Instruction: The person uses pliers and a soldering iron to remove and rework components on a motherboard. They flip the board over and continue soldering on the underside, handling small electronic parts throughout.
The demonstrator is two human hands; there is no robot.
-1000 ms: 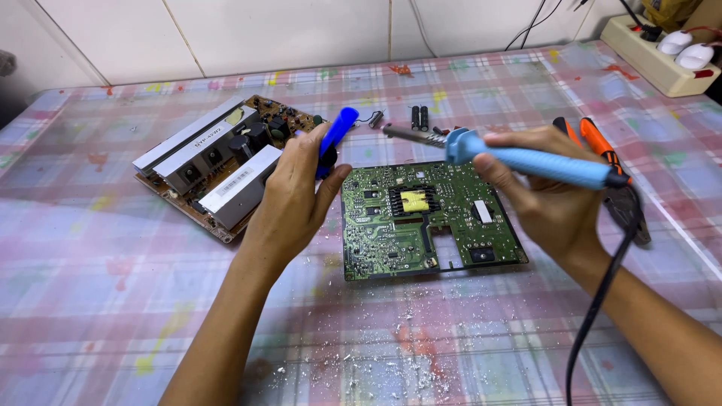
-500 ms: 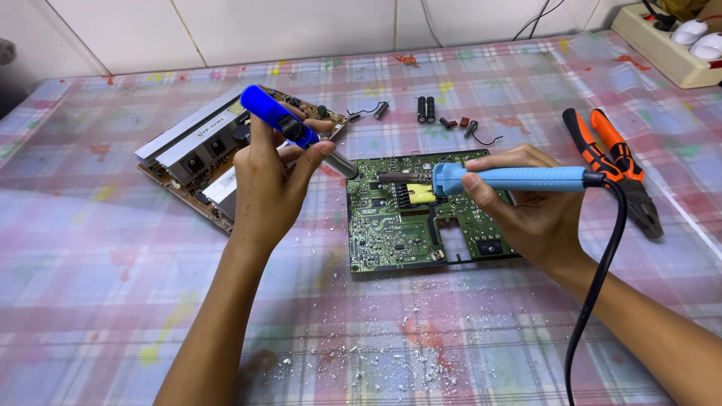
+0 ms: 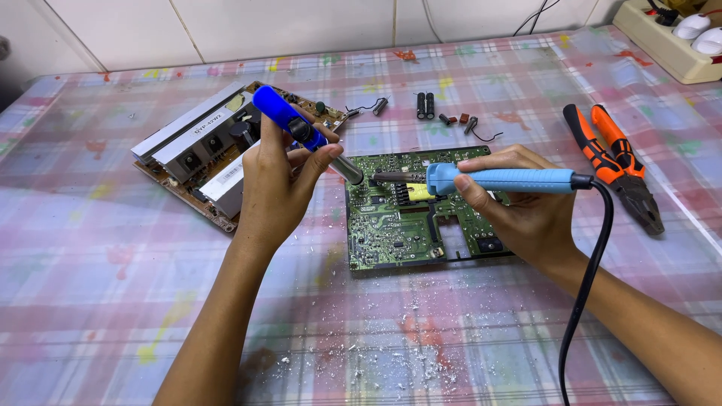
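- Two tools met over the green rectangular circuit board (image 3: 421,214) at the table's middle: the left hand (image 3: 274,184) gripped a blue plastic desoldering pump (image 3: 301,131), the right hand (image 3: 519,210) a blue-handled soldering iron (image 3: 496,180).
- The iron's tip might have scorched nearby fingers (image 3: 323,159) if it slipped.
- The black cord (image 3: 587,286) could have snagged.

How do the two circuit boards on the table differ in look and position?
The green circuit board lies flat under both tools, thin, with small parts and a cut-out notch. The brown circuit board sits further left behind the left hand, untouched, carrying bulky components and pale metal heat sinks. The green one lies nearly square to the table edge; the brown one lies at an angle. Both rest on the checked tablecloth.
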